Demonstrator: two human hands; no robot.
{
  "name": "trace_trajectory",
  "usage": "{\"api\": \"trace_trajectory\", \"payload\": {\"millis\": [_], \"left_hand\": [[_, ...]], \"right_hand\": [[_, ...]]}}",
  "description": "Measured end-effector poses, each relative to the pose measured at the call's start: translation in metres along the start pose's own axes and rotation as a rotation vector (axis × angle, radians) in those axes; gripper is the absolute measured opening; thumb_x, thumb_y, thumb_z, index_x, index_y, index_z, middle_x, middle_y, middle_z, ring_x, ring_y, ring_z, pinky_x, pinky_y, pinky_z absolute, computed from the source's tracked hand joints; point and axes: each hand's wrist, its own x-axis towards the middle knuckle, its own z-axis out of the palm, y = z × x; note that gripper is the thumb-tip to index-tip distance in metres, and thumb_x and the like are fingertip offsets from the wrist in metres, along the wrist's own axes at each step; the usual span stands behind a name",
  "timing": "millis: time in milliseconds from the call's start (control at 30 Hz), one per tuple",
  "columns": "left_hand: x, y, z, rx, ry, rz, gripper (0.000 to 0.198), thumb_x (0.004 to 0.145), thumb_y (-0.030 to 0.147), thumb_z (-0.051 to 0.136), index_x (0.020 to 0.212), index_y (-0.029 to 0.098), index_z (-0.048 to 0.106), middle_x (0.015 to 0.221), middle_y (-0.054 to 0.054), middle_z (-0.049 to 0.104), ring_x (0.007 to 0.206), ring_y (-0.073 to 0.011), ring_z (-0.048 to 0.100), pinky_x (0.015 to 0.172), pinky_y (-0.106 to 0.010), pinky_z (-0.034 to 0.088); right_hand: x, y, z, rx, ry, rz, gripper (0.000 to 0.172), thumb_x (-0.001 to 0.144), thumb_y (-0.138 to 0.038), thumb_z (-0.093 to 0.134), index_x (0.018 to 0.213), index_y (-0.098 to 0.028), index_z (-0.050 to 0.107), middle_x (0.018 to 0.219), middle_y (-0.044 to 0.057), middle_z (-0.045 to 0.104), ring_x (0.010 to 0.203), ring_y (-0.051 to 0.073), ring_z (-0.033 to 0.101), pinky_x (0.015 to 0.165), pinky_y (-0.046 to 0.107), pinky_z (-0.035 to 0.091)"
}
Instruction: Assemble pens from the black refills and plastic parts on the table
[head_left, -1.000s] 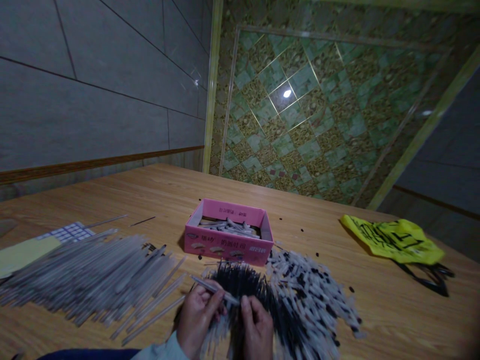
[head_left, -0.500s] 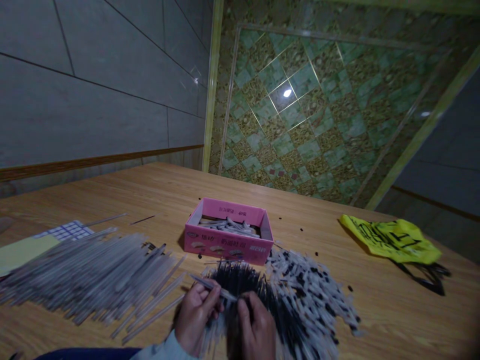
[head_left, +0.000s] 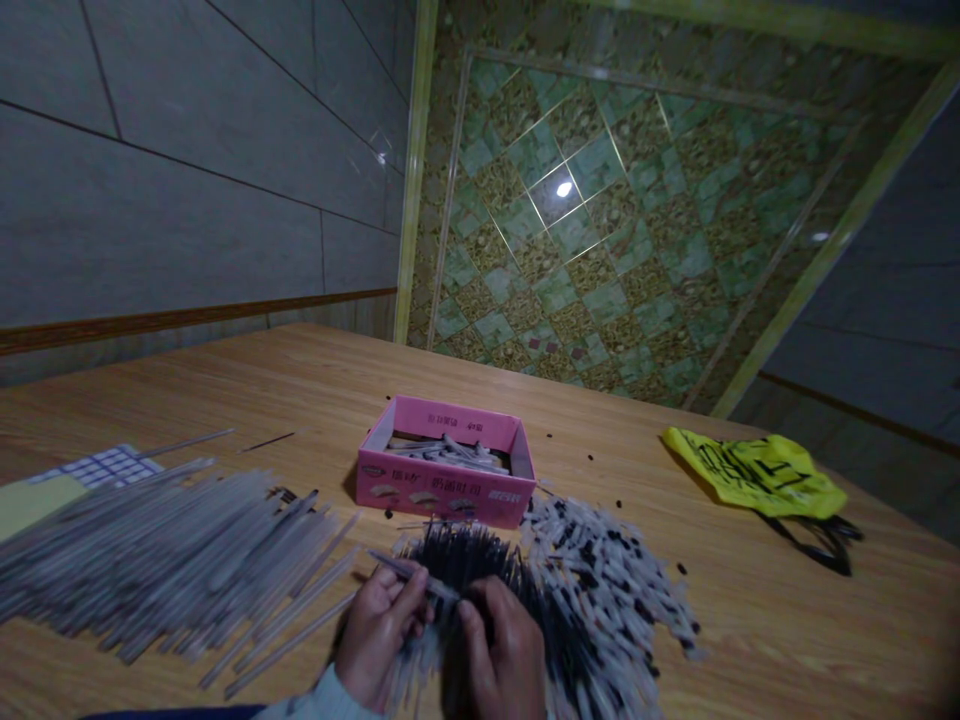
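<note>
Two hands work on near side of pink box (head_left: 442, 488). Left hand (head_left: 379, 630) pinches thin tube (head_left: 409, 572); its long axis slants toward right hand (head_left: 499, 650). Right hand's fingers curl shut at tube's tip, over dark refill pile (head_left: 480, 560).

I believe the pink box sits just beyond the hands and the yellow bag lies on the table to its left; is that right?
No. In the head view the yellow bag lies on the table to the right of the pink box, not the left. The box sits just beyond the left hand and right hand.
</note>
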Motion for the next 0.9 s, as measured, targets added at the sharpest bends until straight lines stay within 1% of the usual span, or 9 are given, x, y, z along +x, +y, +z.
{"api": "trace_trajectory", "payload": {"millis": [100,233,300,467,567,633,700,767,900], "left_hand": [[0.000,-0.001,0.000,0.000,-0.017,0.004,0.033,0.061,0.040,0.073,0.073,0.017,0.053,0.049,0.004,0.059,0.044,-0.0092,0.050,0.041,-0.018,0.032],[0.001,-0.003,-0.003,-0.004,-0.022,0.000,0.031,0.064,0.039,0.071,0.075,0.016,0.054,0.047,0.004,0.058,0.044,-0.0086,0.049,0.042,-0.018,0.032],[0.001,-0.004,-0.003,-0.014,-0.017,-0.003,0.031,0.064,0.039,0.071,0.076,0.016,0.053,0.047,0.004,0.057,0.045,-0.0085,0.049,0.043,-0.018,0.032],[0.002,-0.003,-0.001,-0.026,-0.006,-0.012,0.033,0.061,0.039,0.073,0.074,0.016,0.053,0.046,0.005,0.056,0.043,-0.0081,0.047,0.041,-0.018,0.031],[0.001,0.000,0.001,-0.032,-0.001,-0.009,0.034,0.060,0.041,0.073,0.073,0.016,0.054,0.047,0.004,0.057,0.044,-0.0090,0.049,0.041,-0.019,0.031],[0.000,0.002,0.001,-0.041,0.006,-0.008,0.033,0.061,0.041,0.072,0.074,0.016,0.055,0.051,0.003,0.059,0.045,-0.0093,0.050,0.042,-0.019,0.031],[0.000,0.004,0.001,-0.052,0.010,-0.012,0.033,0.061,0.041,0.072,0.074,0.015,0.056,0.055,0.003,0.060,0.046,-0.0092,0.051,0.042,-0.019,0.032],[-0.001,0.004,0.000,-0.061,0.011,-0.020,0.032,0.061,0.040,0.072,0.072,0.015,0.057,0.055,0.003,0.059,0.045,-0.0092,0.051,0.042,-0.019,0.032],[0.000,0.003,0.001,-0.076,0.007,-0.033,0.031,0.061,0.040,0.073,0.069,0.015,0.056,0.053,0.003,0.059,0.045,-0.0087,0.051,0.041,-0.019,0.032]], "right_hand": [[-0.001,0.003,0.001,-0.052,-0.046,0.022,0.037,0.090,-0.035,0.036,0.058,-0.021,0.050,0.056,0.001,0.054,0.055,0.016,0.052,0.053,0.024,0.034],[-0.004,0.006,0.003,-0.019,0.043,0.004,0.029,0.086,-0.042,0.041,0.081,-0.021,0.060,0.069,0.004,0.062,0.066,0.019,0.059,0.060,0.025,0.040],[-0.005,0.006,0.004,-0.006,0.055,-0.015,0.028,0.085,-0.042,0.041,0.084,-0.021,0.060,0.074,0.005,0.064,0.071,0.020,0.060,0.062,0.026,0.042],[-0.001,0.002,-0.003,-0.068,-0.097,-0.017,0.027,0.088,-0.036,0.038,0.076,-0.021,0.057,0.070,0.004,0.062,0.068,0.018,0.059,0.059,0.025,0.041],[0.013,0.000,-0.021,-0.199,-0.187,0.008,0.024,0.089,-0.033,0.038,0.079,-0.021,0.056,0.072,0.003,0.062,0.071,0.018,0.059,0.062,0.024,0.040],[0.026,0.004,-0.039,-0.348,-0.183,0.042,0.020,0.089,-0.032,0.040,0.084,-0.021,0.056,0.078,0.004,0.063,0.073,0.019,0.060,0.063,0.025,0.039],[0.038,0.014,-0.059,-0.537,-0.193,0.073,0.017,0.087,-0.027,0.042,0.081,-0.022,0.057,0.080,0.005,0.064,0.072,0.019,0.060,0.059,0.025,0.037],[0.045,0.028,-0.076,-0.723,-0.252,0.141,0.014,0.082,-0.019,0.046,0.077,-0.021,0.060,0.078,0.005,0.065,0.068,0.020,0.062,0.054,0.026,0.033],[0.046,0.055,-0.088,-0.859,-0.370,0.219,0.017,0.077,-0.015,0.049,0.074,-0.021,0.064,0.076,0.008,0.069,0.071,0.023,0.065,0.052,0.027,0.032]]}}
